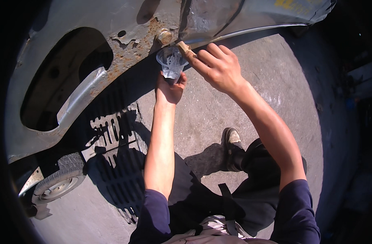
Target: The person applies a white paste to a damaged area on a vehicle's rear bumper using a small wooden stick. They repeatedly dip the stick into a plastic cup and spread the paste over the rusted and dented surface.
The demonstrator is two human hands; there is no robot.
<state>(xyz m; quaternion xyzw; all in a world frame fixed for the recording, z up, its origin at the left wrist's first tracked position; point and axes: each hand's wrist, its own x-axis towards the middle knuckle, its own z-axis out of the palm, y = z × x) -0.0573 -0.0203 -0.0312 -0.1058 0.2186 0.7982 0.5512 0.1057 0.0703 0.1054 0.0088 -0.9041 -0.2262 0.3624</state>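
My left hand (171,88) is closed round the lower part of a clear plastic cup (172,61), its walls smeared with pale grey paint. The cup is held just under the lower edge of a grey, rust-patched car body panel (131,51). In my right hand (218,67), pinched between thumb and fingers, is a paintbrush (184,47) with a light wooden handle. Its tip points at the panel edge, right by a rusty round stub (164,37) and above the cup's rim. Whether the tip touches the metal cannot be made out.
A large oval opening (68,77) with a bent metal lip pierces the panel at left. Below it are a slotted metal floor grate (112,132) and a small tyred wheel (60,185). Concrete floor (259,73) lies beneath, with my shoe (233,148) on it.
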